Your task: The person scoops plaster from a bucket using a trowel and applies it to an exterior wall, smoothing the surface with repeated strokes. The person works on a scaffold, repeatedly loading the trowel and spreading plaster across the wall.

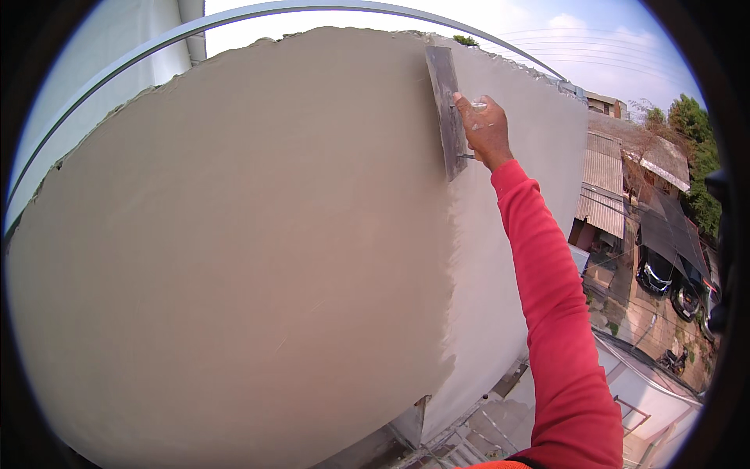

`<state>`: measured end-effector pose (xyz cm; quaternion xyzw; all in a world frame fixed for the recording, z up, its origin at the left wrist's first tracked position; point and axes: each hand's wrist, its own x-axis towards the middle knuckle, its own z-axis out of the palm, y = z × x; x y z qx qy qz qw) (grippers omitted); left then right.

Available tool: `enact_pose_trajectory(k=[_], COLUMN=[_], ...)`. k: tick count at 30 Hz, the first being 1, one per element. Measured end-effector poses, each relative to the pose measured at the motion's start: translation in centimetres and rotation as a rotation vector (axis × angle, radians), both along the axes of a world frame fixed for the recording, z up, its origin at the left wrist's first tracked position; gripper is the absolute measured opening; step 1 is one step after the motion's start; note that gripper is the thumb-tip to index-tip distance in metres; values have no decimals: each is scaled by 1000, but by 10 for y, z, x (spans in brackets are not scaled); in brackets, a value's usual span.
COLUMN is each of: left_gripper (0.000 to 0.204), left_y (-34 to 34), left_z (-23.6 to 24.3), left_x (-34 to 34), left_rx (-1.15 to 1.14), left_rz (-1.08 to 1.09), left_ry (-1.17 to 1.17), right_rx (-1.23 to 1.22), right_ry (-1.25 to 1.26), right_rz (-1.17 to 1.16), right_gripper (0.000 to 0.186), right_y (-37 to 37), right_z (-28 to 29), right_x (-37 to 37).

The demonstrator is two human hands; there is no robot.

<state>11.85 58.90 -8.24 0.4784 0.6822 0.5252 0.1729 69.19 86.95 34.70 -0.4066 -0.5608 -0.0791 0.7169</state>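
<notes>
My right hand, in a red sleeve, is raised high and grips the handle of a flat steel plastering trowel. The trowel blade stands nearly upright, pressed flat against the plastered wall close to its top edge. To the left of the blade the plaster is darker, wet and brownish; to the right of it the wall surface is paler grey. My left hand is out of view.
A thin curved pipe runs above the wall's top edge. Far below on the right lie corrugated roofs, parked cars, a motorbike and trees. Scaffold parts show at the wall's foot.
</notes>
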Motion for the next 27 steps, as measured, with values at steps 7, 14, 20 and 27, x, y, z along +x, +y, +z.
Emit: enact_pose_trajectory(k=[7,14,20,27], left_gripper=[21,21,22,22], left_y=[-42,-103,-164,-243], left_z=[-64,-157,-270,-381], left_x=[0,5,11,26], left_rx=[-102,-225,-382,-562], left_rz=[37,59,90,177], left_ry=[-108,-254,-407,-619], right_rx=[-128,-146,-2,103], right_ry=[122,-83,-317,-655], right_rz=[197,253,161,181], right_gripper=[45,55,57,48], right_y=[-27,-82,-150,-241], right_z=[18,31,38,40], right_x=[-45,-113,-225,-385])
